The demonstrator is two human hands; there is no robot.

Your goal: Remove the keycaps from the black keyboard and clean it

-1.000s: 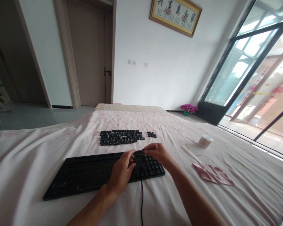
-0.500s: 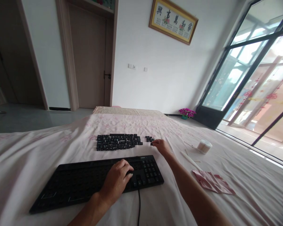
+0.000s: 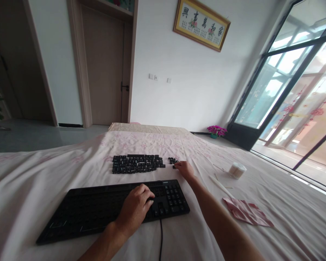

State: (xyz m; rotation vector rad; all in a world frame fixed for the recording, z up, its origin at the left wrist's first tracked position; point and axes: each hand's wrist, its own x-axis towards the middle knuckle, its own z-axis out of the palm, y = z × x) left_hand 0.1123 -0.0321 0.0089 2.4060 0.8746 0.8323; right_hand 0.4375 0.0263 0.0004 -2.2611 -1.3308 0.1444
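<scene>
A black keyboard [image 3: 103, 203] lies on the bed, most of its left and middle part bare of keycaps; keys still sit at its right end. My left hand [image 3: 136, 203] rests on it right of centre, fingers curled and thumb close to the index finger; what is between them is hidden. Beyond the keyboard, loose black keycaps [image 3: 136, 164] lie in packed rows. To their right is a small group of keycaps [image 3: 171, 159], where my right hand [image 3: 184, 169] reaches with its fingertips pinched at a dark keycap [image 3: 174, 167].
A pink-flowered sheet [image 3: 152, 143] covers the bed. On the right are a round tub of cotton swabs [image 3: 237, 170], several loose swabs and a crumpled pink cloth [image 3: 247, 212]. The keyboard's cable [image 3: 161, 239] runs toward me.
The view has shifted slightly. My right hand stays by the small keycap group with only a slight movement of its fingers; my left hand keeps its place on the keyboard.
</scene>
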